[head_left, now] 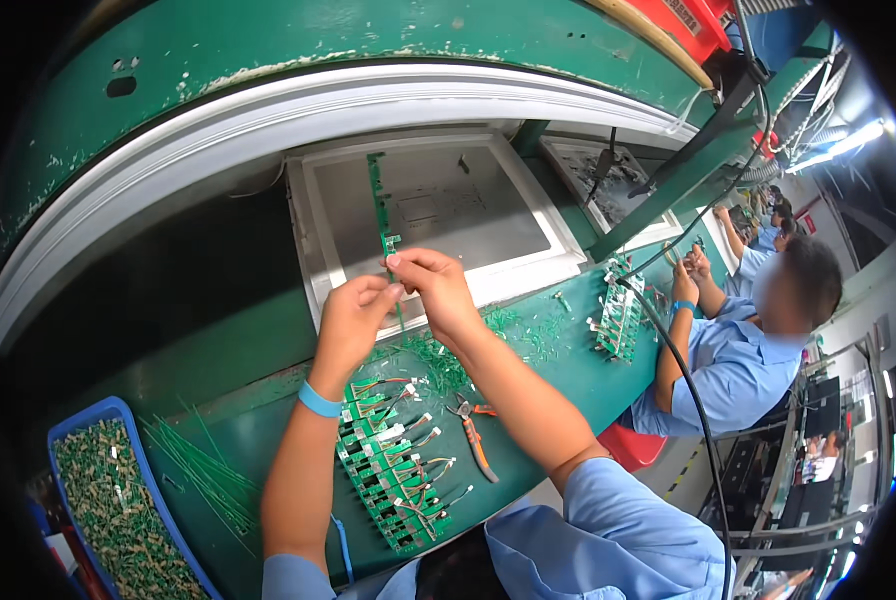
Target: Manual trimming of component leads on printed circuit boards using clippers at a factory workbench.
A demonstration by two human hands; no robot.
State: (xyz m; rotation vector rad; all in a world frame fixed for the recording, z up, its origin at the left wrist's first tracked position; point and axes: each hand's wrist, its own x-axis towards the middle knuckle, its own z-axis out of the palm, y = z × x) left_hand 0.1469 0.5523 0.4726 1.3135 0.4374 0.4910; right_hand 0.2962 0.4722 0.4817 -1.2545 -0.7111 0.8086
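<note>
A long, narrow green circuit board strip [379, 200] stands out away from me between my two hands, over the near edge of a framed metal sheet. My left hand [353, 318] pinches its lower part, thumb and fingers together. Close against it, my right hand [436, 288] pinches the strip slightly higher, near a small white-and-green part. Below my hands a panel of green circuit boards [383, 470] with wires and white connectors lies on the bench. Orange-handled pliers [478, 448] lie to the right of the panel. Green offcuts [438, 362] are scattered under my right wrist.
A blue tray [66, 430] full of small green pieces sits at the left, beside thin green strips [213, 485]. The white-framed metal sheet [488, 210] is ahead. A co-worker [718, 350] sits at right near another board panel [620, 318]. A black cable [683, 375] hangs between us.
</note>
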